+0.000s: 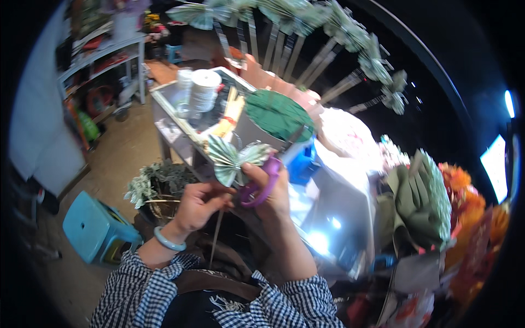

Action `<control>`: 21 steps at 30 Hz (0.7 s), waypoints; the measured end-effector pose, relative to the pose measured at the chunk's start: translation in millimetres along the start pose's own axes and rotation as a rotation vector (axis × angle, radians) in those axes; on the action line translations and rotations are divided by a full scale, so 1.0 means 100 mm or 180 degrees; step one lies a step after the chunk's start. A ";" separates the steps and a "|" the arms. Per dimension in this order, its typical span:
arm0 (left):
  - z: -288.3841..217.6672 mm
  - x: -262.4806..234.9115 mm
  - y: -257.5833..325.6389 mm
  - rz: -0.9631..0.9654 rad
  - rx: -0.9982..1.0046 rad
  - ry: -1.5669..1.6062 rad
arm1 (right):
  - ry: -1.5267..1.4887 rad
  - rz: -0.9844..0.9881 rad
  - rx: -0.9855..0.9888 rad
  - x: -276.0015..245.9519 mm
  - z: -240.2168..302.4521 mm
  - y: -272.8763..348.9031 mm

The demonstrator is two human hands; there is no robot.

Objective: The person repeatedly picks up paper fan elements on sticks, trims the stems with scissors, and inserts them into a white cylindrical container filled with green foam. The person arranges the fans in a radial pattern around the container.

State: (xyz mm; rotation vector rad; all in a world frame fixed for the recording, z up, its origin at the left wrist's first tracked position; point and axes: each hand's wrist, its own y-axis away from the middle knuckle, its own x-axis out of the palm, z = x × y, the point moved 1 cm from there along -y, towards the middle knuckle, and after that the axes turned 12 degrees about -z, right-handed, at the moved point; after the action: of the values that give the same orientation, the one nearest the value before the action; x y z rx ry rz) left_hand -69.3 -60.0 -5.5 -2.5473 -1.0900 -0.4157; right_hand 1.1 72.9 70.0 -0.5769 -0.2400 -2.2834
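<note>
A pale green pleated paper butterfly (223,159) on a thin stick (216,236) is held up in front of me. My left hand (198,209), with a pale bangle at the wrist, is closed, its thumb and fingers pinching the stick just below the pleats. In my right hand (275,198) are scissors with purple handles (264,192). The right thumb also presses the butterfly's right side near its centre. The scissor blades are hidden from me.
A tray table (186,129) holds white spools (205,86) and a bundle of sticks (229,117). Beyond are a green round block (280,116) and several finished pleated butterflies (292,16) on sticks. A blue stool (93,227) stands left; wrapped flowers (418,199) are at right.
</note>
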 end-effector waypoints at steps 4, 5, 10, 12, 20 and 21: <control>0.03 0.02 -0.05 -0.0030 0.0282 0.0108 | -0.0483 0.0022 0.0099 -0.06 -0.04 0.11; 0.04 0.03 -0.05 -0.0040 0.0255 0.0022 | -0.0505 -0.0053 0.0077 -0.07 -0.05 0.13; 0.08 0.07 -0.05 -0.0014 0.0080 0.0223 | -0.0217 -0.0219 -0.0419 -0.11 -0.04 0.11; 0.09 0.06 -0.01 0.0263 -0.0085 0.0000 | -0.0095 -0.0322 -0.0431 -0.18 -0.03 0.13; 0.20 0.03 0.04 0.0175 -0.0063 -0.0075 | 0.1145 -0.0556 -0.1605 -1.03 0.15 0.37; 0.21 0.03 0.04 0.0119 -0.0101 0.0027 | 0.2233 -0.0783 -0.1974 -1.29 0.29 0.41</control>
State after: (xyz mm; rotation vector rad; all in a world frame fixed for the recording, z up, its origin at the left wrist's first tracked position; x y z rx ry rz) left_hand -61.0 -51.8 -24.1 -2.5868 -1.0393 -0.4368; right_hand 118.9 135.9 33.9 -0.0001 0.7963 -2.6355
